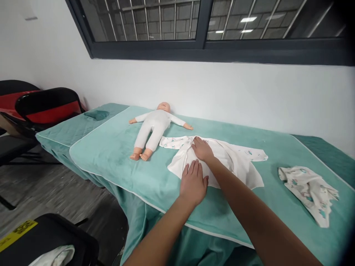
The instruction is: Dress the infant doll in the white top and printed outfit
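A white baby shirt [227, 162] with small printed figures on its sleeves lies spread open on the green bed cover, sleeves stretched to both sides. My left hand [194, 183] rests flat on its lower left part, fingers stretched out and thumb apart. Higher up, near the neckline, my right hand [203, 149] lies on the cloth with its fingers extended and slightly bent. Beyond the left sleeve, a baby doll [154, 125] in a white bodysuit lies on its back, arms spread, bare feet towards me.
Crumpled printed baby clothing [310, 190] lies on the right of the green-covered bed [111, 155]. Black and red chairs [52, 107] stand at the left. A black chair seat [52, 236] with light cloth is at lower left. A barred window [199, 44] is above.
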### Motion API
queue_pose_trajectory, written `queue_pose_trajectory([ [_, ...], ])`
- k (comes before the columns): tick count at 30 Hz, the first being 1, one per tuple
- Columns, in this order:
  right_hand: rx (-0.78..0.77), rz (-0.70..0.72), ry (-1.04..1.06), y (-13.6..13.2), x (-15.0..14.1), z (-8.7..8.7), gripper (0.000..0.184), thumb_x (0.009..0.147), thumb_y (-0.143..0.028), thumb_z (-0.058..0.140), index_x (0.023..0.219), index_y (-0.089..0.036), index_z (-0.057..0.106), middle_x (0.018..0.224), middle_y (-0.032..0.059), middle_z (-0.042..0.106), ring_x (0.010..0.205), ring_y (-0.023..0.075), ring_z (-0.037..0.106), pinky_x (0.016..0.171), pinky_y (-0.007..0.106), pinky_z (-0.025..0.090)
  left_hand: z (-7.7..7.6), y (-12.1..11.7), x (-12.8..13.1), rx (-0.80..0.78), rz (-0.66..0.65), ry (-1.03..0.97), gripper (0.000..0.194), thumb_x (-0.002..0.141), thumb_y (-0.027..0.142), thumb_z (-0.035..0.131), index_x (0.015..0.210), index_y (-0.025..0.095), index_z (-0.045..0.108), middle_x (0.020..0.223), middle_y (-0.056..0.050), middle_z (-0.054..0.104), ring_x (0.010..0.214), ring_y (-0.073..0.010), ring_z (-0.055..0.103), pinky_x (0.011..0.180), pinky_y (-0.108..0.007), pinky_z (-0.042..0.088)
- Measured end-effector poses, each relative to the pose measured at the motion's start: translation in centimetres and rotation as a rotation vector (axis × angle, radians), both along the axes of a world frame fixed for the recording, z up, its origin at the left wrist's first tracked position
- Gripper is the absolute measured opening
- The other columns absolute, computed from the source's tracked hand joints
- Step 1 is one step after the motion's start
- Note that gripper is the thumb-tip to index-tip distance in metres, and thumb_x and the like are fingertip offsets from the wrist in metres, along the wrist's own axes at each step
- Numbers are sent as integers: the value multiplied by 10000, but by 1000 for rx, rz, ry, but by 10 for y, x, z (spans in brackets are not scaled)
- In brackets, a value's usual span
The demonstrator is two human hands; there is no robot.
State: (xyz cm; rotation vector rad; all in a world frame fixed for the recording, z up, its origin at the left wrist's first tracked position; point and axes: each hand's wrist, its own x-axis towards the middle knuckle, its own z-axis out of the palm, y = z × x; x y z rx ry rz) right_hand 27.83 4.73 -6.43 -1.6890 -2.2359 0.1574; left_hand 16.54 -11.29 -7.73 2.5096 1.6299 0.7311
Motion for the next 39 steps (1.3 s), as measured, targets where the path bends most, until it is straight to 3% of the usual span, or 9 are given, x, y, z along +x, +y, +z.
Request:
queue_pose_trajectory([
  [5,2,-15,-36,0,1,-8,543,1026,-368,237,1468,-99,405,1604,141,325,1502,242,242,1203,442,195,-10,-28,-41,44,-59,-312,297,996,290,434,1209,269,641,1341,-31,629,1261,-182,543,1144,-403,379],
  [9,-3,-35,-25,1,1,-11,571,1020,-379,235,1490,-89,379,1608,145,313,1506,242,231,1208,437,177,-10,-10,-79,106,375,-417,357,933,268,544,1273,164,571,1333,-148,573,1258,-278,501,1061,-477,426],
  [12,-12,-42,12,2,0,-11,567,1012,-378,256,1485,-98,393,1606,142,319,1505,243,235,1209,442,169,-2,13,-90,33,493,-327,430,877,291,624,1272,133,567,1265,-165,612,1202,-336,514,984,-507,436],
  [16,-18,-41,119,2,0,-11,545,991,-365,321,1457,-107,440,1589,145,353,1495,262,257,1206,466,153,12,31,-82,-102,383,-376,153,901,246,566,993,191,676,960,-69,707,948,-260,610,872,-411,435],
  [21,-11,-52,374,1,7,-8,442,968,-432,387,1310,-243,594,1469,69,533,1405,269,393,1167,458,235,29,30,-59,-82,260,-747,253,970,362,466,950,186,647,815,-11,665,728,-154,562,700,-269,408],
  [25,-65,-107,655,2,15,-5,505,958,-585,339,1236,-276,625,1239,57,683,1206,268,568,1047,451,393,38,24,-35,-91,131,-711,261,980,369,457,958,200,655,832,-5,668,739,-149,562,704,-263,398],
  [29,-132,-87,917,4,19,-4,639,817,-590,616,1345,-242,526,1050,42,716,987,232,657,919,396,486,38,20,-17,-103,19,-674,259,988,353,450,999,209,664,900,-16,694,783,-155,585,728,-266,411],
  [34,-133,-40,1168,3,26,-2,652,758,-530,701,1310,-228,530,895,-7,658,842,175,635,834,337,514,31,17,-6,-143,-9,-659,274,990,363,441,1010,212,669,927,-22,703,804,-162,598,747,-268,427],
  [39,-160,-32,1261,2,29,-4,580,718,-481,740,1215,-232,574,1010,35,674,855,201,652,786,347,538,26,16,-4,-220,-26,-676,282,978,386,441,996,228,674,911,-13,697,795,-170,586,757,-280,429],
])
